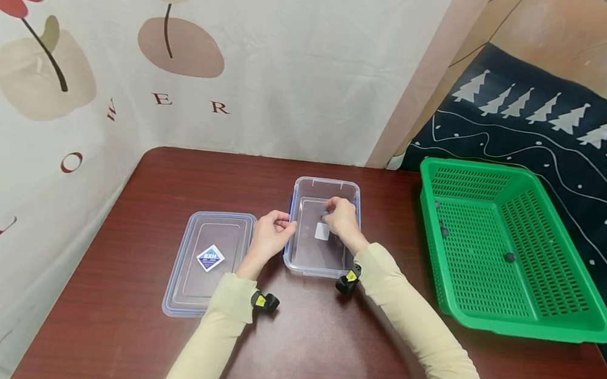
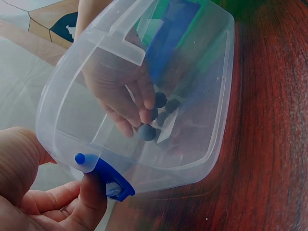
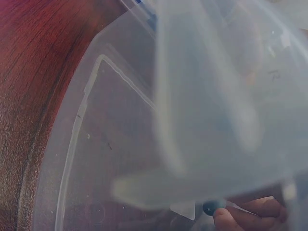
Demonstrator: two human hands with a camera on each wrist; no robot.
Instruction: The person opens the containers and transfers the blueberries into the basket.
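A clear rectangular plastic container (image 1: 323, 228) with blue side clips stood at the middle of the dark red wooden table (image 1: 321, 350), and the right hand (image 1: 340, 216) reached inside it, its fingertips (image 2: 144, 115) apparently pinching one small dark blue ball (image 2: 147, 132), though the cloudy wall blurred the grip. The left hand (image 1: 272, 232) held the container's left wall, thumb curled onto the blue clip (image 2: 108, 178). The container's clear flat lid (image 1: 210, 263) lay just left of it, and a green perforated plastic basket (image 1: 506, 246) holding a few more dark balls stood to its right.
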